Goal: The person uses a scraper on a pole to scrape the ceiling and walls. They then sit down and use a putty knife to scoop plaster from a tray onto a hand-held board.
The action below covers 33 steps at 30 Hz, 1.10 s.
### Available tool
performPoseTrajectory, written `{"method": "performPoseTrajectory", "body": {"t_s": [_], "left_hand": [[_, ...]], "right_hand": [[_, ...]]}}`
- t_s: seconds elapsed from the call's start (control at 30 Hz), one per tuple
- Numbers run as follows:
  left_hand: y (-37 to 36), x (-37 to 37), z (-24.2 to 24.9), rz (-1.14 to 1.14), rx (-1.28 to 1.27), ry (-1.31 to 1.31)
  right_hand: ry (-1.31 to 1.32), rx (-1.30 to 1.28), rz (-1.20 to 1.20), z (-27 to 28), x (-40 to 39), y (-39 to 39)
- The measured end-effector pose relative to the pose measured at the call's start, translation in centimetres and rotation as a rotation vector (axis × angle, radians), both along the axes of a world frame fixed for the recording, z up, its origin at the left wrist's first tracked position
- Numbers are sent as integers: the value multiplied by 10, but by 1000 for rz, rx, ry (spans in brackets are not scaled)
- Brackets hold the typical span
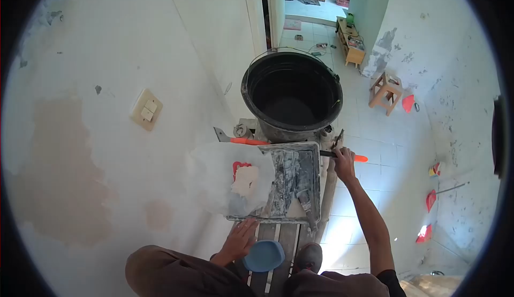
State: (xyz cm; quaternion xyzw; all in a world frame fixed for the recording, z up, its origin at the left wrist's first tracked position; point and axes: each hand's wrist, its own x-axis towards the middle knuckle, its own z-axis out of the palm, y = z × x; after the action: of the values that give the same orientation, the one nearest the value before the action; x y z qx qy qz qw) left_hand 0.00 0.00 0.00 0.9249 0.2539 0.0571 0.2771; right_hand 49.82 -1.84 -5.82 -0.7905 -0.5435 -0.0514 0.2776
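Note:
My right hand [344, 163] is closed round a black handle with an orange end [361, 159], at the right edge of a putty-stained tray [317, 190]. My left hand [241, 241] has its fingers stretched out at the tray's near edge, just beside a blue bowl [264, 256]. In the tray lies an open plastic bag [214, 179] with pale paste [246, 181] and a red mark. A dirty putty knife [305, 203] rests in the tray's right part. Beyond the bag lies a scraper [249, 141] with an orange handle.
A large black bucket [292, 128] stands behind the tray, on a slatted wooden bench [287, 241]. The patched wall with a light switch [146, 109] is close on the left. A stool [386, 92] and red objects are on the tiled floor at right.

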Motion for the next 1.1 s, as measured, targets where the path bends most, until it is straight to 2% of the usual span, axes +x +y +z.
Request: {"method": "performPoseTrajectory", "body": {"t_s": [0.07,0.1,0.27,0.5,0.8,1.1], "left_hand": [[8,-5,5,18,33,-25],[-13,-12,17,21,-5,7],[12,7,6,22,68,-53],[15,5,-1,47,13,-83],[12,7,6,54,31,-88],[14,1,5,67,66,-196]], "right_hand": [[26,21,30,3,-12,5],[58,-16,31,-5,-24,-22],[23,-1,1,-12,-12,-24],[-29,56,-60,-8,-2,-22],[-46,101,26,33,-3,0],[43,157,19,69,-25,-47]]}}
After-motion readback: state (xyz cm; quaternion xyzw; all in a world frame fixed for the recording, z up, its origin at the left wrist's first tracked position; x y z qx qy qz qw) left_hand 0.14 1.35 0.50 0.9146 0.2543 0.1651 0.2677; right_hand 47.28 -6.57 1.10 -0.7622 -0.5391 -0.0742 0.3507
